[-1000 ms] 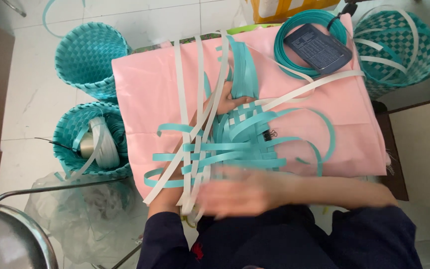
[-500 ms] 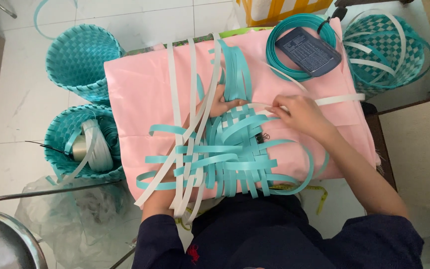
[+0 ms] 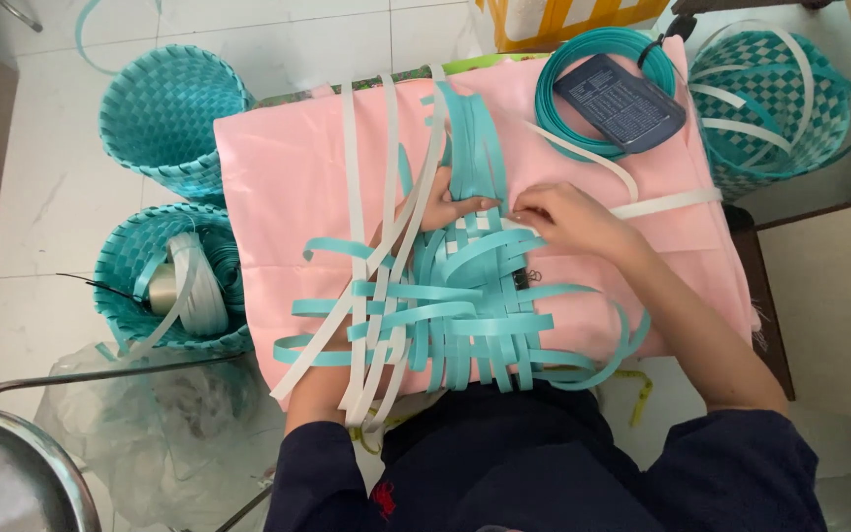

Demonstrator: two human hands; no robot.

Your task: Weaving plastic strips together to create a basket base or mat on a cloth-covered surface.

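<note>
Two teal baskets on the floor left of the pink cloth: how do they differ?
The upper basket lies tipped, its woven side and base toward the camera; the lower basket stands mouth up. No contents show in the upper basket; the lower one holds a roll of white strip. Both are woven from teal strips and sit beside the pink cloth.

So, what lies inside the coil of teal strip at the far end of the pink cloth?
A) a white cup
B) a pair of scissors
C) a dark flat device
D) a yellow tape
C: a dark flat device lies inside the coil of teal strip on the pink cloth.
</note>
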